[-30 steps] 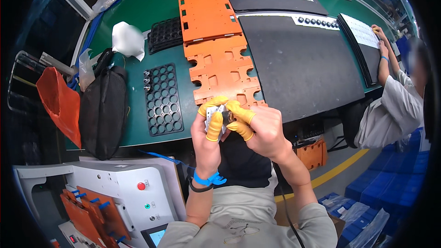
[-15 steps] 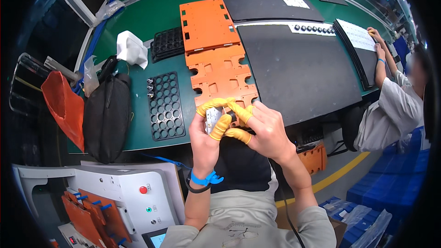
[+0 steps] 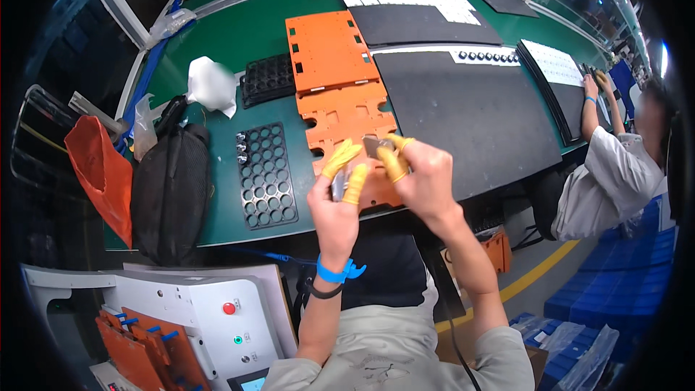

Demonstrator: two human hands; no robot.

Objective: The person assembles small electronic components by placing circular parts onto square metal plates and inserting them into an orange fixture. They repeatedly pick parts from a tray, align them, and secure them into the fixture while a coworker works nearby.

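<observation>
Yellow finger covers sheathe the fingertips of both hands. My left hand [image 3: 334,213] pinches a small silvery piece [image 3: 338,187], mostly hidden by its fingers. To its right, my right hand [image 3: 428,177] grips a small dark, flat piece [image 3: 374,147] between thumb and fingers, over the near half of an orange hinged fixture plate [image 3: 344,106]. The two hands are apart. Left of them lies a black tray [image 3: 269,206] with round pockets, where several small shiny parts [image 3: 242,148] sit along its upper left edge.
Right of the fixture lies a large black board [image 3: 463,123] with a row of small black parts [image 3: 489,57]. A black bag [image 3: 170,195] and an orange bag [image 3: 101,174] stand left. A co-worker [image 3: 608,174] works at the right. A white machine [image 3: 210,318] stands lower left.
My hands have separated. The right one has moved up with the dark piece over the orange plate; the left stays lower with the silvery piece. The co-worker's hands have shifted.
</observation>
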